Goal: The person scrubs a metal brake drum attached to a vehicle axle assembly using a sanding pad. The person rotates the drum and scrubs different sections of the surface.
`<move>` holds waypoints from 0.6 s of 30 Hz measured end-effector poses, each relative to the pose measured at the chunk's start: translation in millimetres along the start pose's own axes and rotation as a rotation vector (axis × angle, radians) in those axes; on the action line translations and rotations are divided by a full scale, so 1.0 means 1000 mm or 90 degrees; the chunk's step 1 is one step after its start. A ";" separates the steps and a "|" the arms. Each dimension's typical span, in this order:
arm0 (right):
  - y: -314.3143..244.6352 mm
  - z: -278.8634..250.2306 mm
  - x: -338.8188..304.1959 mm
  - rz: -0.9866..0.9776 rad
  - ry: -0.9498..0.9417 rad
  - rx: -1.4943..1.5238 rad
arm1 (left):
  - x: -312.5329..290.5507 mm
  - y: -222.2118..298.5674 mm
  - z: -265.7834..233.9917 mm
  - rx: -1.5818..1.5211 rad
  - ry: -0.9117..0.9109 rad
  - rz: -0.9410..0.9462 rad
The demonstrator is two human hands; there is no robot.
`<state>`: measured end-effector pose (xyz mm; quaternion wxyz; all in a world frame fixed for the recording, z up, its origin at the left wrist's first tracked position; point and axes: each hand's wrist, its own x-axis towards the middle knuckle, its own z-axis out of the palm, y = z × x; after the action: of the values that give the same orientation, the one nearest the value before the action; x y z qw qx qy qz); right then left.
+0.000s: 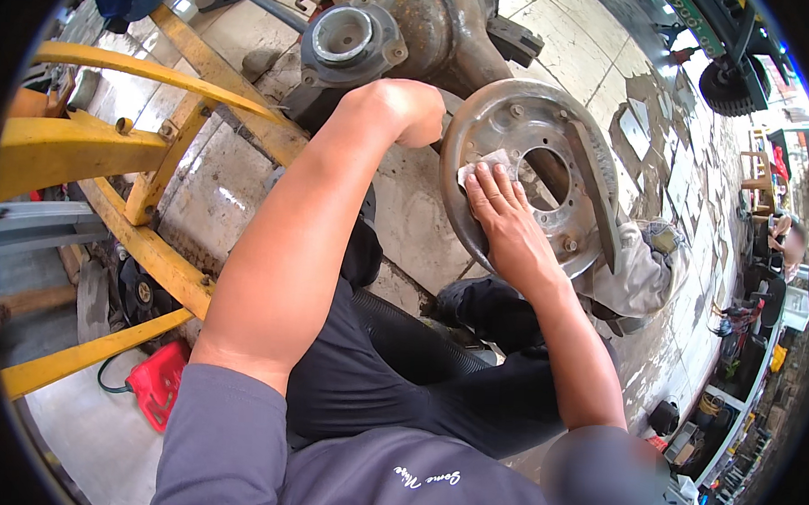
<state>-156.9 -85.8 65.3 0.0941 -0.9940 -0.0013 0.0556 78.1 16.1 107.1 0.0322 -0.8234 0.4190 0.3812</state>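
Observation:
A round metal brake backing plate (483,107) stands tilted in front of me, with a curved brake shoe (597,193) along its right side and a large hole in the middle. My right hand (510,221) presses a pale folded cloth (492,159) against the plate's face, left of the hole, fingers laid side by side over it. Beside the plate's upper left rim, my left hand (415,113) is closed with its fingers curled; what they hold, if anything, is hidden. Just beyond it sits a greasy axle housing (423,23) with a round flanged hub (344,35).
A yellow steel frame (84,148) takes up the left side, with a red plastic object (159,386) below it. Next to the plate lies a dirty pale cloth bundle (643,272). Worn, broken tiles (684,165) cover the floor at right. Another person (789,242) is far right.

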 end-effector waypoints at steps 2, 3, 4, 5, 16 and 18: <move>-0.001 -0.001 -0.006 0.004 -0.022 0.026 | -0.002 0.002 0.006 -0.029 -0.018 0.034; -0.001 -0.001 -0.015 0.008 -0.039 0.034 | -0.006 0.002 0.005 -0.043 -0.025 0.045; -0.001 0.000 -0.019 0.012 -0.056 0.042 | -0.009 0.002 0.002 -0.035 -0.016 0.038; 0.001 0.002 -0.015 0.012 -0.026 0.029 | -0.012 0.001 -0.002 -0.026 -0.007 0.031; 0.001 0.006 -0.016 0.029 0.008 0.032 | -0.026 0.014 -0.005 -0.044 -0.038 0.035; 0.005 0.003 -0.004 0.013 0.015 0.050 | -0.027 0.021 -0.013 -0.055 -0.066 -0.001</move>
<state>-161.3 -90.1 61.9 0.1327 -0.9901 0.0122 0.0448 61.2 15.1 139.4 0.0184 -0.8035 0.3994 0.4410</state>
